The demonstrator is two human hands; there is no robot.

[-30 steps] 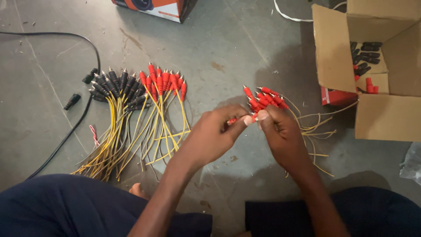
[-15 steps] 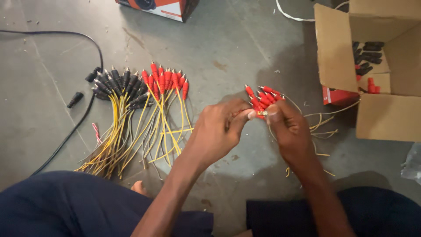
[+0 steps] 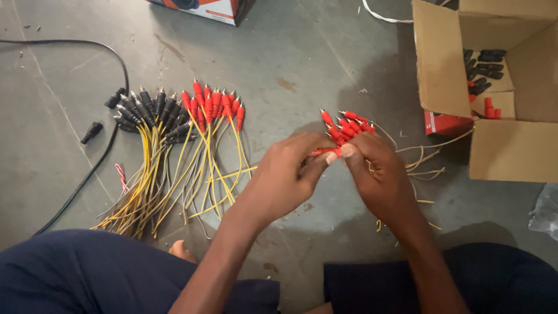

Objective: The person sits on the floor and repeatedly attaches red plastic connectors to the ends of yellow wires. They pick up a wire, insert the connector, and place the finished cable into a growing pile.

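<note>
My right hand [image 3: 381, 177] grips a bundle of red plug connectors [image 3: 346, 125] on thin yellow wires, the plug tips fanned out above my fingers. My left hand [image 3: 285, 177] meets it from the left and pinches one red plug [image 3: 324, 152] between thumb and forefinger against the bundle. The yellow wire tails [image 3: 424, 166] trail out to the right over the grey floor.
A pile of finished cables with black plugs [image 3: 145, 110] and red plugs [image 3: 212, 104] lies on the floor [image 3: 302, 64] at left. A black cord [image 3: 87, 174] curves past it. An open cardboard box [image 3: 511, 151] with loose plug shells stands at right; another box [image 3: 200, 9] sits at the top.
Both hands stay together on the bundle. The left fingers have shifted slightly along the single red plug, and the bundle sits a little lower.
</note>
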